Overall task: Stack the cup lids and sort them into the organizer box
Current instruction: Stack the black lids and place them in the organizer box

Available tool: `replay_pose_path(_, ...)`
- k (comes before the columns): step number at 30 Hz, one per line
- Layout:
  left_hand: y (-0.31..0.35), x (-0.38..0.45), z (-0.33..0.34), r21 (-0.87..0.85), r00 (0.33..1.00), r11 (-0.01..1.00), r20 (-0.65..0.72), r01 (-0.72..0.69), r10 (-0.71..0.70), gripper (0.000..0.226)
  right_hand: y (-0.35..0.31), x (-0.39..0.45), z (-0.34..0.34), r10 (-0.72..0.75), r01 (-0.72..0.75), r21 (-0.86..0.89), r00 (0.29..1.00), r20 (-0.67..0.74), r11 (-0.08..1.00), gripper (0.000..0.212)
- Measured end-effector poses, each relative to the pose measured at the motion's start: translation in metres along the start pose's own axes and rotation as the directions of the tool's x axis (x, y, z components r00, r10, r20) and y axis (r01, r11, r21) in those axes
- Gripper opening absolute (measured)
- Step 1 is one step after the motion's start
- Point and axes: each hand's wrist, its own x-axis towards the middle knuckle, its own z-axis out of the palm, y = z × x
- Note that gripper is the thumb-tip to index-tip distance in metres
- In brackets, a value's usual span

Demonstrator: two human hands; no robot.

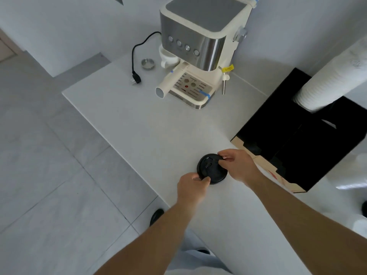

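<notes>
A coffee counter: espresso machine (196, 54), stacked paper cups (333, 76), white counter (139, 126), tiled floor (39, 175).

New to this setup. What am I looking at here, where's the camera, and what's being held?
There is no robot: a person works bare-handed, and the one picture comes from a wide-angle camera on their head, looking down at a white counter. The left hand and right hand pinch opposite edges of a black cup lid; whether it is one lid or a small stack, I cannot tell. Right of them sits the black organizer box, with a tall stack of white cups leaning at its far end. Further back stands an espresso machine, its plug lying loose beside a small metal ring.
</notes>
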Motion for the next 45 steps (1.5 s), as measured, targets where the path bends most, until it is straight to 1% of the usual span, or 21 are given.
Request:
replay_pose_path(5, 0.000, 0.008, -0.003, 0.119, 1.000, 0.993, -0.019, -0.009, 0.011, 0.036, 0.006, 0.012, 0.006, 0.067, -0.068, 0.051, 0.998, 0.017, 0.996, 0.030)
replay_pose_path(8, 0.000, 0.011, -0.003, 0.159, 1.000, 0.987, -0.013, -0.019, 0.021, 0.041, 0.009, 0.014, 0.007, 0.083, -0.084, 0.051, 0.996, 0.023, 0.995, 0.028)
replay_pose_path(9, -0.001, 0.012, -0.003, 0.169, 1.000, 0.985, -0.017, -0.023, 0.026, 0.040, 0.009, 0.015, 0.007, 0.085, -0.086, 0.046, 0.996, 0.025, 0.995, 0.027)
replay_pose_path(11, -0.003, 0.014, -0.001, 0.137, 1.000, 0.991, -0.026, 0.002, 0.002, 0.029, 0.009, 0.016, 0.006, 0.080, -0.081, 0.023, 0.996, 0.031, 0.996, 0.027)
replay_pose_path(12, -0.003, 0.014, -0.002, 0.108, 0.999, 0.994, -0.031, 0.024, -0.021, 0.027, 0.009, 0.016, 0.006, 0.073, -0.074, 0.008, 0.997, 0.033, 0.997, 0.028)
replay_pose_path(13, -0.002, 0.014, -0.002, 0.089, 0.999, 0.995, -0.033, 0.039, -0.036, 0.030, 0.009, 0.016, 0.006, 0.071, -0.070, -0.006, 0.997, 0.035, 0.998, 0.028)
replay_pose_path(16, -0.002, 0.014, -0.002, 0.117, 1.000, 0.993, -0.009, 0.031, -0.030, 0.036, 0.009, 0.014, 0.007, 0.063, -0.062, -0.034, 0.997, 0.038, 0.997, 0.028)
replay_pose_path(20, 0.002, 0.015, -0.002, 0.113, 0.999, 0.993, 0.006, 0.043, -0.044, 0.037, 0.009, 0.016, 0.007, 0.070, -0.069, -0.035, 0.997, 0.037, 0.997, 0.026)
replay_pose_path(22, 0.004, 0.017, -0.002, 0.123, 0.999, 0.991, 0.015, 0.049, -0.051, 0.033, 0.009, 0.016, 0.006, 0.077, -0.075, -0.039, 0.996, 0.051, 0.996, 0.027)
replay_pose_path(24, 0.007, 0.016, -0.004, 0.110, 0.998, 0.992, 0.019, 0.063, -0.066, 0.023, 0.007, 0.015, 0.005, 0.091, -0.087, -0.066, 0.994, 0.063, 0.994, 0.028)
replay_pose_path(27, 0.011, 0.014, -0.005, 0.096, 0.998, 0.994, 0.034, 0.058, -0.062, 0.027, 0.003, 0.011, 0.002, 0.110, -0.102, -0.082, 0.989, 0.100, 0.991, 0.024)
replay_pose_path(28, 0.012, 0.013, -0.006, 0.099, 0.997, 0.994, 0.045, 0.053, -0.058, 0.023, 0.002, 0.010, 0.002, 0.120, -0.112, -0.073, 0.987, 0.110, 0.991, 0.023)
replay_pose_path(30, 0.012, 0.010, -0.005, 0.108, 0.997, 0.994, 0.066, 0.033, -0.041, 0.013, 0.003, 0.008, -0.001, 0.150, -0.147, -0.030, 0.981, 0.122, 0.989, 0.017)
replay_pose_path(32, 0.008, 0.012, -0.004, 0.101, 0.997, 0.995, 0.079, 0.017, -0.025, 0.018, 0.007, 0.005, -0.003, 0.179, -0.188, 0.057, 0.974, 0.139, 0.980, 0.012)
replay_pose_path(35, 0.002, 0.013, -0.005, 0.172, 0.992, 0.984, 0.124, -0.036, 0.015, 0.013, 0.014, -0.003, -0.006, 0.212, -0.247, 0.196, 0.960, 0.181, 0.949, 0.015)
replay_pose_path(36, 0.002, 0.010, -0.007, 0.149, 0.992, 0.988, 0.121, -0.040, 0.022, 0.016, 0.016, -0.008, -0.007, 0.212, -0.252, 0.233, 0.960, 0.184, 0.939, 0.014)
replay_pose_path(39, 0.002, 0.002, -0.014, 0.068, 0.991, 0.997, 0.130, -0.044, 0.035, 0.044, 0.021, -0.024, -0.008, 0.196, -0.242, 0.330, 0.966, 0.168, 0.912, 0.017)
replay_pose_path(40, 0.006, -0.003, -0.017, 0.042, 0.990, 0.998, 0.137, -0.043, 0.037, 0.047, 0.023, -0.029, -0.009, 0.190, -0.234, 0.353, 0.969, 0.156, 0.906, 0.019)
replay_pose_path(42, 0.014, -0.013, -0.024, -0.017, 0.984, 0.999, 0.174, -0.037, 0.039, 0.044, 0.025, -0.037, -0.012, 0.185, -0.223, 0.404, 0.974, 0.132, 0.887, 0.022)
replay_pose_path(45, 0.027, -0.021, -0.031, -0.036, 0.967, 0.996, 0.240, -0.080, 0.086, 0.039, 0.029, -0.050, -0.021, 0.182, -0.202, 0.507, 0.979, 0.090, 0.838, 0.027)
